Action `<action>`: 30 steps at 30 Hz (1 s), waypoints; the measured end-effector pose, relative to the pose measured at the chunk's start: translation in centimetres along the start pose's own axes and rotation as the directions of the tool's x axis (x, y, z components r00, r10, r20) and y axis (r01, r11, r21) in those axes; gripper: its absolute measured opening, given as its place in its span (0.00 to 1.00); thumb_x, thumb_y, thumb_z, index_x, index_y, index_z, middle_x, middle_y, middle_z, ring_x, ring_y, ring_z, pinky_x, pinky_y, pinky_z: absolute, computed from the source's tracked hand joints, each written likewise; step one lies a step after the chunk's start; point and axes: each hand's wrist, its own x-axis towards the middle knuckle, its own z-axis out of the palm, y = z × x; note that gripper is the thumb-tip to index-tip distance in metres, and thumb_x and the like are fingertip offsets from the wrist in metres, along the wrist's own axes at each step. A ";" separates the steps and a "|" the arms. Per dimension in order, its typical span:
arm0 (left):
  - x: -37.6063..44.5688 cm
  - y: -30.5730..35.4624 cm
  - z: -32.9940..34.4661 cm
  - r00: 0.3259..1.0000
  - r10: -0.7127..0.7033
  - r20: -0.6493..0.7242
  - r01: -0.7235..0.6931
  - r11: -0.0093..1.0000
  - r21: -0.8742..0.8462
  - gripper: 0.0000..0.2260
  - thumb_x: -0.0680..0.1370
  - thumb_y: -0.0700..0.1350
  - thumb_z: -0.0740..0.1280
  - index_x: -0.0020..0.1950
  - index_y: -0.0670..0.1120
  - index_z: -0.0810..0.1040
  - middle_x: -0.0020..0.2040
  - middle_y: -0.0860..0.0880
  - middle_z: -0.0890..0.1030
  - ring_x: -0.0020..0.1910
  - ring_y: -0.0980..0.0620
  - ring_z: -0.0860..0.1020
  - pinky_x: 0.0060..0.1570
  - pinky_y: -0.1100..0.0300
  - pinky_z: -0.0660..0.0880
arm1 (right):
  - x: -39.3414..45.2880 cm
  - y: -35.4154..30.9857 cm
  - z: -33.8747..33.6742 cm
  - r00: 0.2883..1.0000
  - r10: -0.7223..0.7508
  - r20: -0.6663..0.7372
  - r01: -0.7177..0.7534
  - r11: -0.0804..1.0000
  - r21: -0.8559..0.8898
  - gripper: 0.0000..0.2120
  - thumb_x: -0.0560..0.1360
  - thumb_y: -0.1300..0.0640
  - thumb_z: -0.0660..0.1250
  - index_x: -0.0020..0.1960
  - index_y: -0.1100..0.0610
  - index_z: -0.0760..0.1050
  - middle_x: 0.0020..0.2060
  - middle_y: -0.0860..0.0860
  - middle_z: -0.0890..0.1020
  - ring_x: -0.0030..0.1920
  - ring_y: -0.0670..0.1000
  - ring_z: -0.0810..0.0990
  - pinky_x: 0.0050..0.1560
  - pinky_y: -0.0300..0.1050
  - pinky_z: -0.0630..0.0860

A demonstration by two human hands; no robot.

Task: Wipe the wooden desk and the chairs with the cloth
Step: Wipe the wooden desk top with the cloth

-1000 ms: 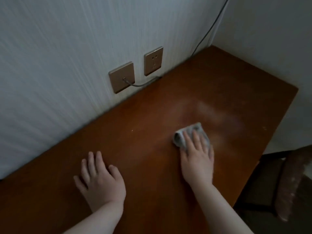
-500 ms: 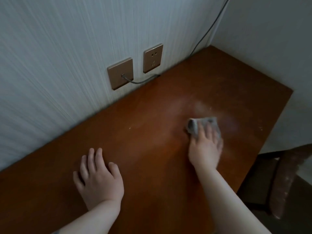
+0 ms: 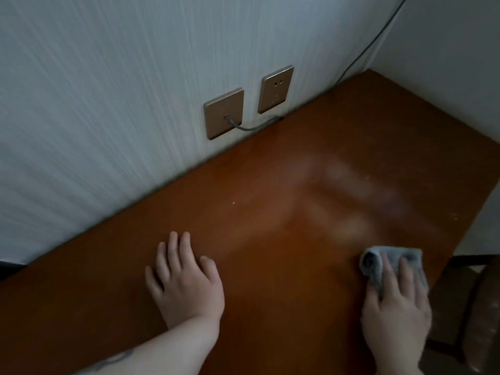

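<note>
Head view: two bare hands on a wooden desk, the right one pressing a grey cloth near the desk's right edge.

Nearest, the left hand (image 3: 186, 282) lies palm down on the brown desk (image 3: 270, 266), fingers straight and slightly apart, holding nothing. To its right, the right hand (image 3: 397, 304) presses flat on the folded cloth (image 3: 378, 262), fingers straight and close together on top of it; the cloth's far edge shows beyond the fingertips. Just past that edge, at the near right, part of a dark chair (image 3: 470, 307) is visible. Farther along the desktop, pale streaks (image 3: 349, 196) catch the light. A white wall (image 3: 108, 90) behind carries two bronze socket plates (image 3: 275, 89), a grey cable (image 3: 251, 127) running from the left one. Compared with half a second ago, the cloth and right hand have come nearer and rightward; the left hand has stayed put.
</note>
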 end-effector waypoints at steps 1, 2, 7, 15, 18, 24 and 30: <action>0.0 -0.1 0.1 1.000 0.007 -0.014 -0.007 1.000 0.004 0.22 0.79 0.50 0.54 0.73 0.52 0.66 0.76 0.52 0.63 0.75 0.50 0.57 0.72 0.44 0.52 | -1.9 -1.7 0.6 0.993 -0.118 0.011 0.118 0.993 0.023 0.23 0.75 0.52 0.61 0.71 0.48 0.72 0.71 0.56 0.71 0.71 0.59 0.66 0.68 0.59 0.65; 0.1 -0.2 0.3 0.999 0.014 -0.035 -0.014 1.000 0.002 0.22 0.78 0.50 0.54 0.72 0.51 0.67 0.75 0.51 0.65 0.75 0.49 0.59 0.71 0.43 0.53 | -3.9 -3.8 1.2 0.956 -0.293 0.027 0.291 0.955 0.059 0.24 0.75 0.50 0.60 0.70 0.48 0.72 0.71 0.55 0.71 0.71 0.58 0.67 0.66 0.57 0.65; 0.2 -0.8 1.0 0.989 0.051 -0.141 -0.059 0.997 -0.048 0.22 0.74 0.47 0.57 0.68 0.50 0.72 0.72 0.51 0.70 0.72 0.48 0.64 0.69 0.42 0.58 | -4.2 -13.0 3.5 0.433 -0.858 0.276 0.842 0.494 0.215 0.25 0.77 0.46 0.54 0.74 0.38 0.62 0.76 0.42 0.61 0.77 0.44 0.52 0.74 0.48 0.46; 0.2 -0.7 0.9 0.994 0.037 -0.106 -0.041 0.999 -0.029 0.22 0.77 0.49 0.52 0.70 0.52 0.70 0.73 0.52 0.69 0.73 0.49 0.62 0.70 0.42 0.58 | -5.4 -8.3 2.8 0.896 -0.438 0.072 0.422 0.892 0.162 0.26 0.74 0.47 0.57 0.71 0.46 0.71 0.73 0.50 0.68 0.73 0.53 0.63 0.68 0.56 0.61; 0.3 -0.7 1.0 0.990 0.040 -0.133 -0.047 0.997 -0.054 0.23 0.74 0.49 0.54 0.67 0.50 0.74 0.70 0.50 0.72 0.71 0.47 0.66 0.68 0.41 0.59 | -5.1 -10.0 2.3 0.333 -0.912 0.241 0.881 0.392 0.265 0.26 0.73 0.49 0.59 0.72 0.39 0.66 0.74 0.42 0.65 0.76 0.46 0.59 0.71 0.51 0.56; 0.0 -0.7 0.8 0.997 0.024 -0.075 -0.024 1.000 0.003 0.24 0.78 0.52 0.48 0.72 0.54 0.68 0.74 0.54 0.67 0.74 0.51 0.60 0.72 0.45 0.55 | 3.0 -9.7 3.4 0.761 -0.615 0.204 0.589 0.788 0.178 0.25 0.76 0.51 0.54 0.72 0.42 0.67 0.74 0.45 0.65 0.76 0.45 0.56 0.73 0.56 0.57; 0.4 -1.1 1.5 0.985 0.004 -0.175 -0.015 0.998 -0.059 0.22 0.75 0.49 0.54 0.69 0.49 0.70 0.70 0.50 0.72 0.70 0.52 0.64 0.67 0.47 0.57 | -4.2 -17.8 4.6 0.278 -0.936 0.217 0.888 0.337 0.314 0.26 0.77 0.48 0.53 0.75 0.46 0.65 0.74 0.46 0.65 0.76 0.49 0.59 0.73 0.54 0.54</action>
